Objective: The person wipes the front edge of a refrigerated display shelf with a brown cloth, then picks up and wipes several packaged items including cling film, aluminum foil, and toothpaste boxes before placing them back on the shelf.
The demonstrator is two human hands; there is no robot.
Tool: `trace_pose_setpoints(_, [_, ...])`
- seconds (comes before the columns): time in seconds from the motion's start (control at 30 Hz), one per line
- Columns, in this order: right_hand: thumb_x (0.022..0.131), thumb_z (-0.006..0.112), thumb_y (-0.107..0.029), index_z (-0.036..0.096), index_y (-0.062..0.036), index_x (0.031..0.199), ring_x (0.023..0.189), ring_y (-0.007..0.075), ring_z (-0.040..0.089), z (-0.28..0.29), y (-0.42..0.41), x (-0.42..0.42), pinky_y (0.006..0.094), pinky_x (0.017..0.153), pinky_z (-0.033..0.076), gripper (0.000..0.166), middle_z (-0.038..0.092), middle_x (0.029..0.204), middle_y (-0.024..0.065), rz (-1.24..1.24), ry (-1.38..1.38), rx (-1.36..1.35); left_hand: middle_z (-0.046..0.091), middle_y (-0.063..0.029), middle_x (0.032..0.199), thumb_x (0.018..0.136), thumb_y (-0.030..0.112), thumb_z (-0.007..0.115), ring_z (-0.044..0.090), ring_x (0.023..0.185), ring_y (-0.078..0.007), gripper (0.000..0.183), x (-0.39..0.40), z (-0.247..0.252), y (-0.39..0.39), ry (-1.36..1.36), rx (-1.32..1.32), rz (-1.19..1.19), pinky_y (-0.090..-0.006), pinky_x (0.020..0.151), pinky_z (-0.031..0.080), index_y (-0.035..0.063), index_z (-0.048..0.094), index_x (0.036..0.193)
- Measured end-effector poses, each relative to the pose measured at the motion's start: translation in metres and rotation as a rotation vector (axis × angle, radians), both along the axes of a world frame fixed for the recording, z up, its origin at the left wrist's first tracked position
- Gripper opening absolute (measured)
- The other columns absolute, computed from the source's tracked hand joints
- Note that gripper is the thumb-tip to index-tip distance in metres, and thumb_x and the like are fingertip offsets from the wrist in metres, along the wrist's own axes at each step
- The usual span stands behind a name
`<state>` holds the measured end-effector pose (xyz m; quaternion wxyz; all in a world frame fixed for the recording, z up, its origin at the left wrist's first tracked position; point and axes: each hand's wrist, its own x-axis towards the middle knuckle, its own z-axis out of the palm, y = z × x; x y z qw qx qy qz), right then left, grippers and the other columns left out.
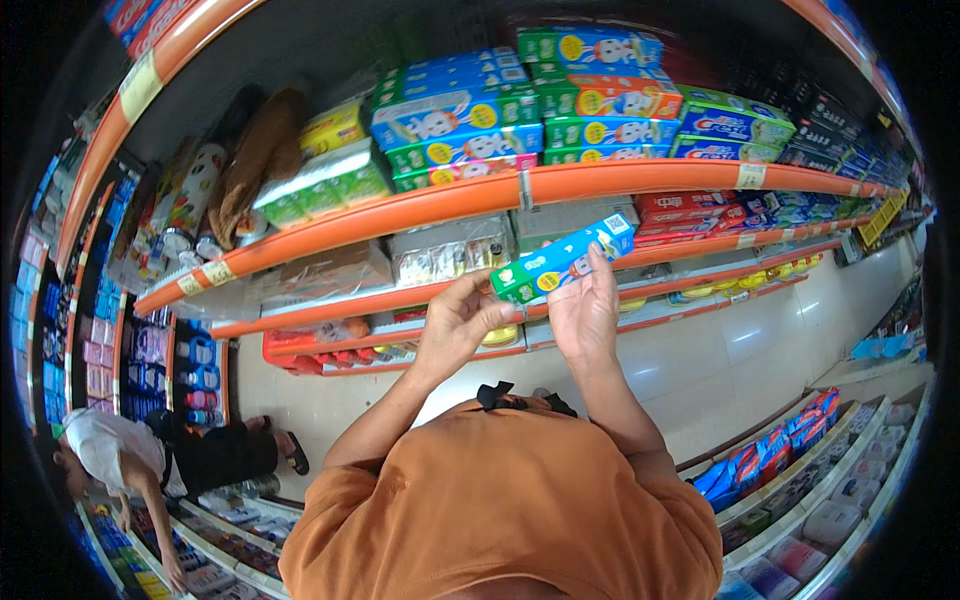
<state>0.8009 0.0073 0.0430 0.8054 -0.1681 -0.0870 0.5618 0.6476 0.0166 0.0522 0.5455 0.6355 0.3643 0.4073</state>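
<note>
A blue and green toothpaste box [562,259] with a cartoon rabbit is held between my two hands, tilted up to the right. My left hand [461,319] pinches its green left end between thumb and fingers. On its lower right side, my right hand [585,307] supports the box with the thumb across its front. Behind it, stacked rabbit toothpaste boxes [457,120] and more such boxes [607,90] stand on the upper shelf. Crest boxes [735,124] lie to their right.
The orange shelf edge [637,176] runs across in front of me, with lower shelves of red boxes [679,210] beneath. At the lower left a person in a white shirt [105,450] reaches toward another shelf. Blue and red packs [772,450] fill a shelf at the lower right.
</note>
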Motion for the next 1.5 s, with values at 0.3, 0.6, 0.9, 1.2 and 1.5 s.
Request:
trace_pose_setpoints(0.3, [0.092, 0.044, -0.029, 0.048, -0.0024, 0.106, 0.101, 0.0221, 0.052, -0.007, -0.001, -0.025, 0.0431, 0.089, 0.042, 0.03, 0.053, 0.106, 0.0117, 0.126, -0.201, 0.032, 0.06, -0.0057, 0.079, 0.082, 0.014, 0.061, 0.053, 0.058, -0.0069, 0.028, -0.049, 0.007, 0.003, -0.184, -0.128, 0.179, -0.019, 0.044, 0.04, -0.0032, 0.056, 0.103])
trace_pose_setpoints(0.6, [0.091, 0.047, -0.025, 0.051, -0.0036, 0.099, 0.081, 0.0157, 0.055, -0.003, -0.004, -0.028, 0.0325, 0.068, 0.047, 0.023, 0.057, 0.092, 0.0071, 0.109, -0.316, 0.015, 0.055, -0.0019, 0.071, 0.081, 0.017, 0.063, 0.046, 0.054, -0.0041, 0.028, -0.063, 0.02, -0.002, -0.163, -0.231, 0.179, -0.0168, 0.046, 0.037, -0.0029, 0.057, 0.099])
trace_pose_setpoints(0.9, [0.092, 0.045, -0.019, 0.042, -0.0027, 0.113, 0.075, 0.0134, 0.055, 0.005, -0.005, -0.023, 0.0274, 0.06, 0.046, 0.027, 0.056, 0.092, 0.0071, 0.029, -0.402, 0.069, 0.058, -0.0053, 0.076, 0.08, 0.012, 0.063, 0.051, 0.06, -0.0066, 0.031, -0.063, 0.021, 0.002, -0.129, -0.142, 0.154, -0.0186, 0.047, 0.039, -0.0048, 0.054, 0.104])
trace_pose_setpoints(1.2, [0.092, 0.044, -0.02, 0.042, -0.0017, 0.113, 0.075, 0.0136, 0.057, 0.007, -0.008, -0.011, 0.0279, 0.059, 0.047, 0.027, 0.057, 0.093, 0.0075, -0.04, -0.45, 0.095, 0.061, -0.0103, 0.087, 0.076, 0.011, 0.068, 0.057, 0.076, -0.0115, 0.04, -0.056, 0.027, 0.003, -0.092, 0.108, 0.075, -0.0229, 0.064, 0.048, -0.0069, 0.053, 0.108])
trace_pose_setpoints(1.5, [0.091, 0.046, -0.02, 0.041, -0.0019, 0.115, 0.081, 0.0152, 0.058, 0.016, -0.011, 0.007, 0.0306, 0.063, 0.05, 0.03, 0.057, 0.095, 0.0076, -0.114, -0.435, 0.185, 0.056, -0.0103, 0.08, 0.072, 0.01, 0.069, 0.053, 0.067, -0.0144, 0.033, -0.031, 0.066, 0.006, 0.314, 0.581, 0.089, -0.0249, 0.058, 0.043, -0.0041, 0.057, 0.098])
